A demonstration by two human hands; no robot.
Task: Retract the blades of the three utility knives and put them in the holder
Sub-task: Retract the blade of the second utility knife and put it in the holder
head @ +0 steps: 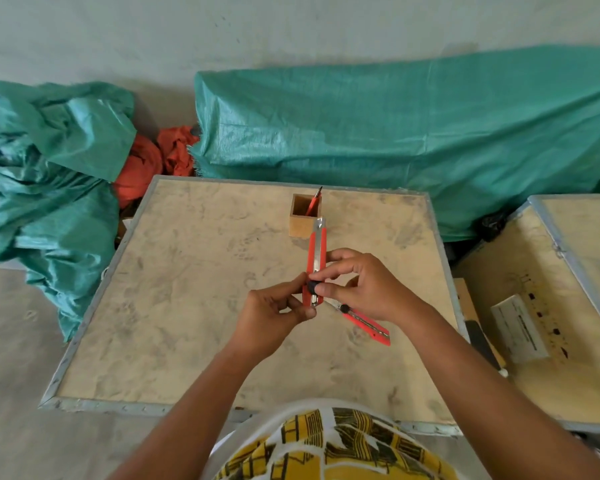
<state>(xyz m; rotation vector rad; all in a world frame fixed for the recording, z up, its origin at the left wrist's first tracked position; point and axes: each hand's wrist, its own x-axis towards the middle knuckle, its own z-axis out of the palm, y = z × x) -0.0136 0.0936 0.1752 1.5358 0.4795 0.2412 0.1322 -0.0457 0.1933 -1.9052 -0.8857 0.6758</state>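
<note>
The person holds one red utility knife (316,261) above the middle of the desk (174,306), with both hands closed on it. This knife has a long, flat red body with a silver metal channel along its middle and a silver metal tip at the far end, which points toward the wooden holder (300,225). A round black slider knob sits low on the body. The left hand (274,317) pinches the lower end of the knife between thumb and fingers. The right hand (364,285) grips the knife from the right side, and its thumb rests on the black knob. No blade shows beyond the metal tip, though I cannot tell this for certain.

A second red knife (364,322) lies flat on the desk just under the right hand, at an angle. It has the same black knob, and a thin silver blade comes out of its end toward the left hand.

The holder is a small square box of light wood, open at the top, standing upright at the far side of the desk. A third red knife (314,202) stands inside it, leaning to the right, with its dark end above the rim.
</note>
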